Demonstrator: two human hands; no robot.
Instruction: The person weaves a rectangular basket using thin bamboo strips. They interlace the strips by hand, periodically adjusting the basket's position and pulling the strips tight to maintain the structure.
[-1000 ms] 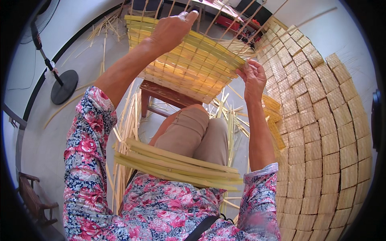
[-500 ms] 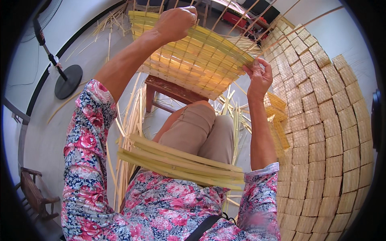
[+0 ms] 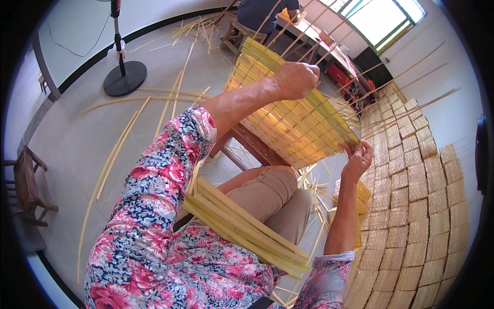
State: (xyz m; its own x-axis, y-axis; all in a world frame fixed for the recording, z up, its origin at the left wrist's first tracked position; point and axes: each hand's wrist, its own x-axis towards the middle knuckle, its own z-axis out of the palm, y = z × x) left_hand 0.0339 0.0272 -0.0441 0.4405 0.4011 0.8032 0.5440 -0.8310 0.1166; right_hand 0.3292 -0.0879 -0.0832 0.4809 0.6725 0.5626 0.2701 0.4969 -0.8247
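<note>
A half-woven bamboo panel of yellow-green strips leans tilted before my knees, thin stakes sticking out past its far edge. My left hand is closed in a fist at that far edge, among the stakes; what its fingers grip is hidden. At the panel's right corner, my right hand pinches the edge between thumb and fingertips. Behind the panel's near side a reddish-brown wooden bench shows. Several loose flat bamboo strips lie across my lap.
Stacked woven squares cover the right side. A fan base and a small wooden chair stand left. Long strips lie on the floor. Beyond the panel a person sits at a long table.
The view has swung, bringing the seated person and window into sight. Panel and hands appear shifted rightward and lower. My left fist stays on the far edge, my right hand on the corner.
</note>
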